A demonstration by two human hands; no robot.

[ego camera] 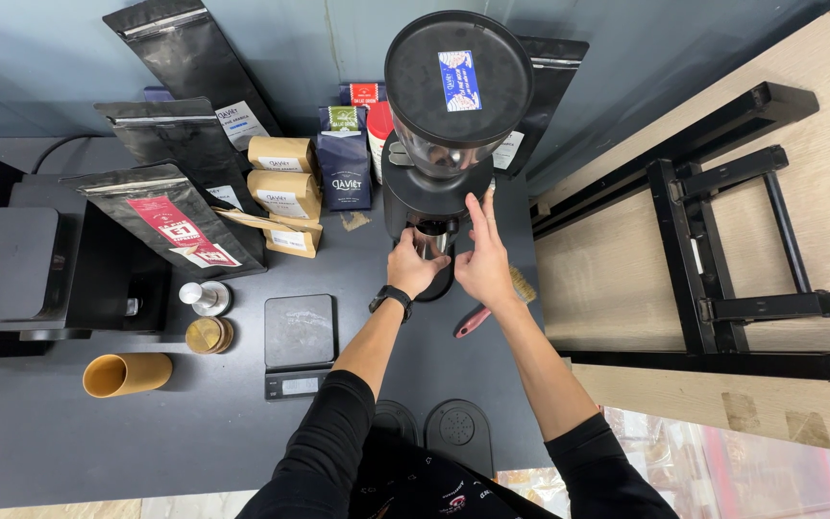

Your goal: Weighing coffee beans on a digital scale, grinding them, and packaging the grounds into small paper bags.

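Black scale sits left on our worktop. Left hand: grip closed around a metal cup under the grinder. Right hand: fingers straight, grip wide, touching the grinder body. Pink brush just right.

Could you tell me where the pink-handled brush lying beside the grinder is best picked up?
Probably by its pink handle, approached from the near side. The handle end points toward the person and lies bare on the counter, while the bristle end sits tucked behind the right hand.

Black sleeves pushed up; black wristwatch on left wrist.
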